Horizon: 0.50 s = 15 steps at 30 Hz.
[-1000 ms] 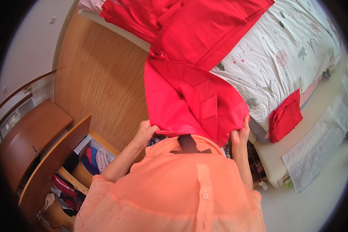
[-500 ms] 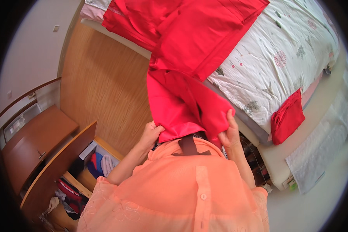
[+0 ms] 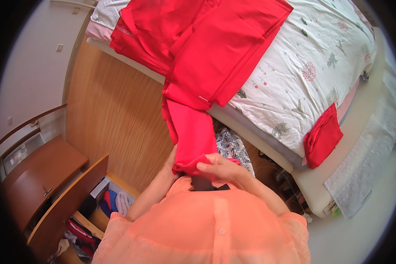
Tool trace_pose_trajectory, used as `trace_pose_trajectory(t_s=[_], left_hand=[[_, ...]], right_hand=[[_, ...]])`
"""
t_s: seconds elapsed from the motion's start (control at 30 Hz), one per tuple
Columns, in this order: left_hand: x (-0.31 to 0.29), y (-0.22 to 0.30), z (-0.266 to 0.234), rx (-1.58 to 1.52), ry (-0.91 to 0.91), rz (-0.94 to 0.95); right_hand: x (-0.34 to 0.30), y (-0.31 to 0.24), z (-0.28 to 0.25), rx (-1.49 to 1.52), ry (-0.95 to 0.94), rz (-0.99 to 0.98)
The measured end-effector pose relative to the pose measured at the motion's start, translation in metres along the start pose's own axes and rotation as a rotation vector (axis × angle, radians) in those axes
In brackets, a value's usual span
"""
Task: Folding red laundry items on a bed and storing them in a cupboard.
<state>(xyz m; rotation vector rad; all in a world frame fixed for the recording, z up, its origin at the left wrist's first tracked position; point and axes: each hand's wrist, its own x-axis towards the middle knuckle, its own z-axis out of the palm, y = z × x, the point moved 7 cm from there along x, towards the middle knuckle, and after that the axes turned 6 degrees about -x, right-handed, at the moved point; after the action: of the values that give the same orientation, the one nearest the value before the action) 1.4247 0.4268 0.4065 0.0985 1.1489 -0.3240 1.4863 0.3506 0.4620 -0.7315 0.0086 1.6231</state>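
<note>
A large red satiny cloth [image 3: 191, 127] runs from the bed down to my body, its near end gathered into a narrow strip. My right hand [image 3: 222, 168] is closed on the folded near end, thumb on top. At the strip's left edge my left hand [image 3: 172, 162] grips the same cloth, its fingers partly hidden behind it. The rest of the cloth lies in wide layers over the bed's white flowered cover [image 3: 290, 79]. A smaller folded red cloth [image 3: 323, 137] rests at the bed's near right corner.
To my left a cabinet drawer [image 3: 114, 180] stands pulled out with clothes inside, beside a brown wooden cabinet [image 3: 44, 163]. Wooden floor [image 3: 114, 101] lies left of the bed. A translucent plastic sheet [image 3: 361, 176] lies at the right.
My right hand has moved left and inward, bringing the cloth's right side over toward my left hand. The spread near end is now folded narrow, baring patterned fabric at my legs.
</note>
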Motion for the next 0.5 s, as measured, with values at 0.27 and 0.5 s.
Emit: trace_pose_trajectory(t_s=[0.27, 0.5], left_hand=[[0.023, 0.006, -0.038, 0.469, 0.139, 0.122], [-0.017, 0.015, -0.013, 0.267, 0.176, 0.240]], right_hand=[[0.003, -0.008, 0.012, -0.061, -0.004, -0.032], [0.007, -0.005, 0.020, -0.073, -0.051, 0.055]])
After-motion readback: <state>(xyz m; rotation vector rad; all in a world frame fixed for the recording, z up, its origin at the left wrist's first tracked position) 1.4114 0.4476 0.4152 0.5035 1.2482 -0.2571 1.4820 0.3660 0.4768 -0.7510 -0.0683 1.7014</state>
